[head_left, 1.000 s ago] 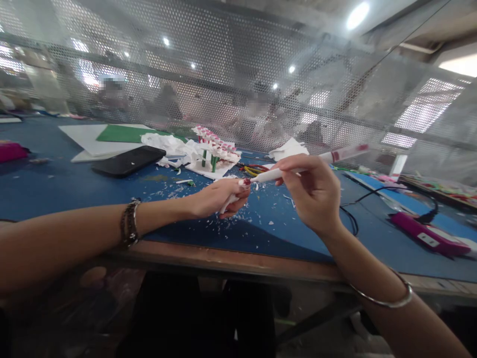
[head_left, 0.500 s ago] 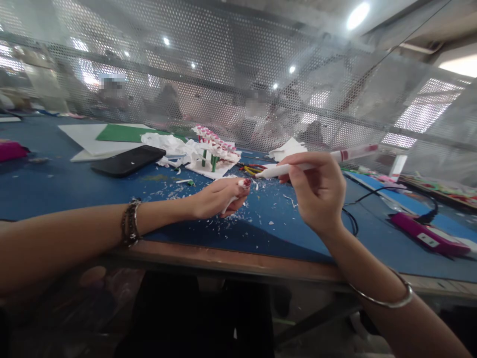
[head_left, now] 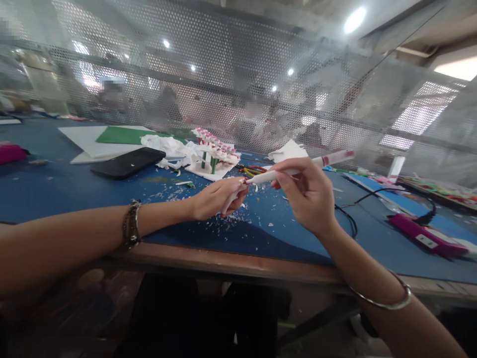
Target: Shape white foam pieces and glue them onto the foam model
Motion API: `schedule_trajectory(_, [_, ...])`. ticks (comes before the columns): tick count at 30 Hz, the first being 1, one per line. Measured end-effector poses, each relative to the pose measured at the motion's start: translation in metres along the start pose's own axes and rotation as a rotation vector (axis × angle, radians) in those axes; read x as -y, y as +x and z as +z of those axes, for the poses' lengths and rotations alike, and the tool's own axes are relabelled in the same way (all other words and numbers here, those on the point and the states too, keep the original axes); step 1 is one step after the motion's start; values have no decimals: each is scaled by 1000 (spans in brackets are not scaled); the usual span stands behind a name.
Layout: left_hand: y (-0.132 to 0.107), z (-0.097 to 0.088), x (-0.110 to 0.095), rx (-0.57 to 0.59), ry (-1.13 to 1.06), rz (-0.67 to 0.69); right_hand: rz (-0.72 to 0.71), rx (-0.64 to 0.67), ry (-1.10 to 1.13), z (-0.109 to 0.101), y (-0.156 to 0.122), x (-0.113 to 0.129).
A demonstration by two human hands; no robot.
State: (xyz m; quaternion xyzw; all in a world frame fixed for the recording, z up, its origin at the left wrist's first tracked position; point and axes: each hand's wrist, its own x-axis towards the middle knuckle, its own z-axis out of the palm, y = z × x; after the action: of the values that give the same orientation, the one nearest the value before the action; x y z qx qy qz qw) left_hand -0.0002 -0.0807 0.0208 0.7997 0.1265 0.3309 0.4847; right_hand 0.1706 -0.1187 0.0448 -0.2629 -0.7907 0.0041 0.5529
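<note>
My left hand (head_left: 212,199) is closed on a small white piece (head_left: 229,200) with dark red colouring at its upper end; most of it is hidden by the fingers. My right hand (head_left: 311,199) pinches a white felt-tip marker (head_left: 263,177) with a red band near its back end. The marker's tip meets the red-coloured end of the piece at the left fingertips. Behind the hands stands a small model (head_left: 216,144) with pink-and-white tops on green and red sticks, set on a white base.
A black phone (head_left: 128,163) lies at the left, beside crumpled white tissue (head_left: 166,144) and green and white sheets (head_left: 122,135). White scraps litter the blue tabletop (head_left: 261,238). Coloured wires (head_left: 255,170) lie behind the hands. On the right are a magenta power strip (head_left: 421,233) and black cable (head_left: 398,189).
My right hand has moved left and slightly down, bringing the marker's tip from apart to touching the piece. My left hand stays almost in place.
</note>
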Motion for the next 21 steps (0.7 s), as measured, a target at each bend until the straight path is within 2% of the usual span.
schedule_trajectory(4, [0, 0, -1, -2, 13, -5, -19, -113, -4, -1, 1, 0])
schedule_trajectory(8, [-1, 0, -1, 23, 10, 12, 23, -60, -61, -2, 2, 0])
schedule_trajectory(12, [-1, -1, 0, 5, 68, -2, 50, -138, -48, -2, 3, 0])
schedule_trajectory(14, [-1, -2, 0, 14, 122, -34, 56, -85, -55, -3, 3, 0])
schedule_trajectory(17, [-1, -3, -1, 29, 270, -53, 47, 3, -199, -4, 3, 0])
schedule_trajectory(21, [0, -6, 1, 18, 420, -15, 61, -86, -243, -6, 3, -2])
